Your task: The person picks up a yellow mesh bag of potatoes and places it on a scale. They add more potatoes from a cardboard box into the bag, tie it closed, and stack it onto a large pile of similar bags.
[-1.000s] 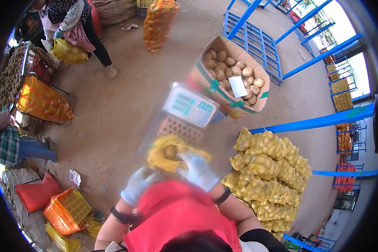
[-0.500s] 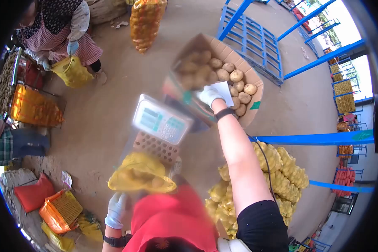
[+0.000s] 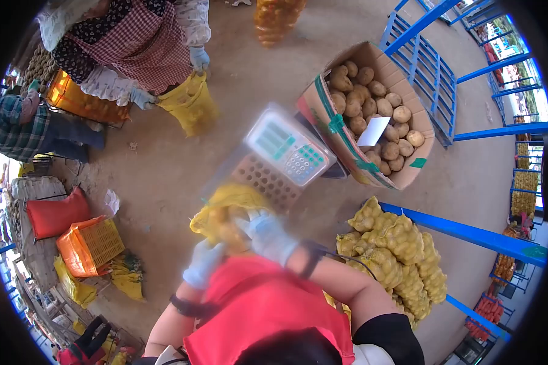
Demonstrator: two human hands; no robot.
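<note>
A yellow mesh bag with potatoes inside sits in front of my red apron, against the near end of the perforated scale platform. My left hand, in a pale glove, has its fingers closed at the bag's near edge. Over the bag's right side is my right hand, gloved too, its fingers blurred by motion; I cannot tell whether they grip the mesh. Beyond the platform stands the scale's display and keypad. A cardboard box of loose potatoes holds a white card on top.
Filled yellow mesh bags are piled at the right, beside a blue metal beam. A co-worker in a checked apron holds another yellow bag. A blue pallet and an orange-wrapped crate lie farther out.
My right hand has left the potato box and come back to the mesh bag, leaving the white card on the potatoes. My left hand has moved up to the bag's edge. The view has shifted.
</note>
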